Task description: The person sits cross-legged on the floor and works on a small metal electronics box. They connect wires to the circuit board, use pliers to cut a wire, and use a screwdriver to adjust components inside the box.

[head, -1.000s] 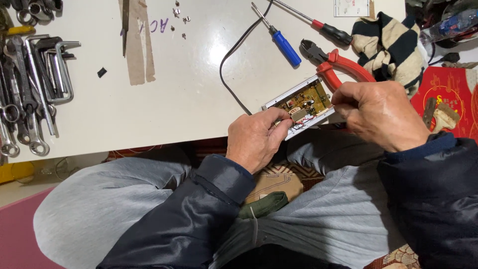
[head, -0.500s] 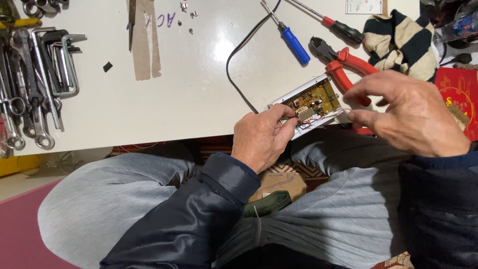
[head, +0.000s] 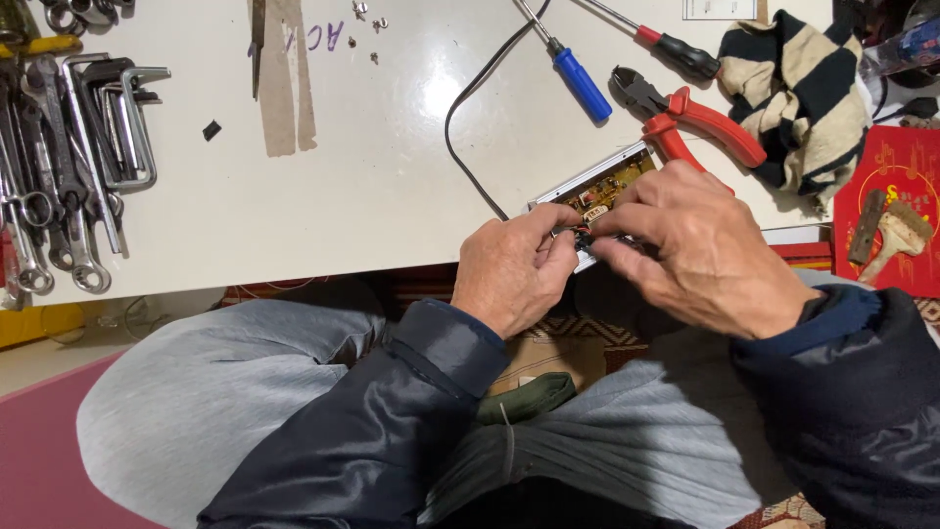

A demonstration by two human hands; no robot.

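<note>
White rectangular label or card (head: 720, 9) at the table's far edge, top of view, cut off by the frame, faint print and thin dark border. Red rectangular packet or card (head: 896, 186) with gold-coloured decoration at far right, just beside the table's right end, partly under a small wooden-handled brush. Strip of brown tape (head: 284, 83) stuck on the white tabletop upper left, purple handwriting just beside it. No screens visible.
</note>
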